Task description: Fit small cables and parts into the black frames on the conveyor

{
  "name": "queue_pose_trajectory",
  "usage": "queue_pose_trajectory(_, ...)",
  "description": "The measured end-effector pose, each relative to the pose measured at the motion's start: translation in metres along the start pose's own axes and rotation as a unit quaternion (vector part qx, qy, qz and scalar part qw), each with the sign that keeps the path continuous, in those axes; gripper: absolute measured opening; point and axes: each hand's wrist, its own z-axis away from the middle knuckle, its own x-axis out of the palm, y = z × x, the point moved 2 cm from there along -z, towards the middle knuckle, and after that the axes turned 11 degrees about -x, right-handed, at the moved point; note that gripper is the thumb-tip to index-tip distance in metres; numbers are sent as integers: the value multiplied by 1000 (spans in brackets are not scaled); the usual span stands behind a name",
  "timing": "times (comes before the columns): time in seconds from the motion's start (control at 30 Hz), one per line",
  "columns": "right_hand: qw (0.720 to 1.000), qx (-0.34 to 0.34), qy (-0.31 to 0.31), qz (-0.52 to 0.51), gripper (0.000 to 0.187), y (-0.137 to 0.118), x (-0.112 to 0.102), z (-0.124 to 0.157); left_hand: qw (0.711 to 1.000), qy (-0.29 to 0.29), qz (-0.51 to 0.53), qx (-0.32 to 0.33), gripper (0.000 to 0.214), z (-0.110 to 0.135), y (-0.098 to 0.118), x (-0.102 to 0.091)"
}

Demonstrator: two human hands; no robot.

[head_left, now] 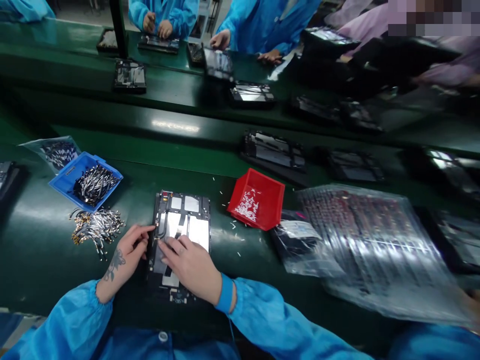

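At the far left of our bench [33, 270], we have a clear bag [60, 152] of parts leaning against a blue bin [63, 178] filled with cables [95, 184]. Just in front of the bin lies a loose pile [95, 227] of more cables. Next comes our left hand [129, 247], its index finger stretched out to the left edge of the device [198, 231], the other fingers bent; we cannot tell whether they pinch anything. The device lies flat on the bench, between our hands. Our right hand [197, 267] reaches over it, fingertips bent down onto its left part beside a black strip [162, 226]; whether they grasp it, we cannot tell. Farther right, we see a red bin [272, 200] holding white bits [247, 206], then a packet [300, 242] touching a plastic-wrapped stack [378, 245].
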Motion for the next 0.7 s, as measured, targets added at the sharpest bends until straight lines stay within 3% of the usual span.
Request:
queue_pose_trajectory(0.13, 999, -14, 8, -28, 25, -3, -14, 5, 1000, 28, 1, 1, 28, 11, -7, -4)
queue_pose_trajectory(0.23, 992, -16, 48, -116, 17, -1, -36, 20, 999, 45, -19, 0, 29, 22, -10, -6)
queue_pose_trajectory(0.3, 973, 67, 119, -184, 22, 7, -48, 37, 997, 61, -52, -7, 31, 32, -12, -6)
queue_pose_trajectory(0.37, 935, 198, 196, -219, 22, 14, -50, 61, 992, 84, -92, -17, 37, 45, -18, -4)
queue_pose_trajectory(0.47, 867, 331, 254, -272, 17, 7, -29, 101, 981, 115, -157, 13, 56, 69, -34, 10)
queue_pose_trajectory(0.5, 848, 349, 258, -306, 27, 0, -18, 113, 974, 123, -185, 46, 67, 76, -40, 18)
queue_pose_trajectory(0.6, 822, 304, 221, -428, 67, -25, 15, 130, 934, 127, -297, 151, 97, 86, -59, 41)
queue_pose_trajectory(0.7, 835, 261, 212, -437, 80, -26, 15, 118, 879, 135, -419, 184, 79, 69, -66, 49)
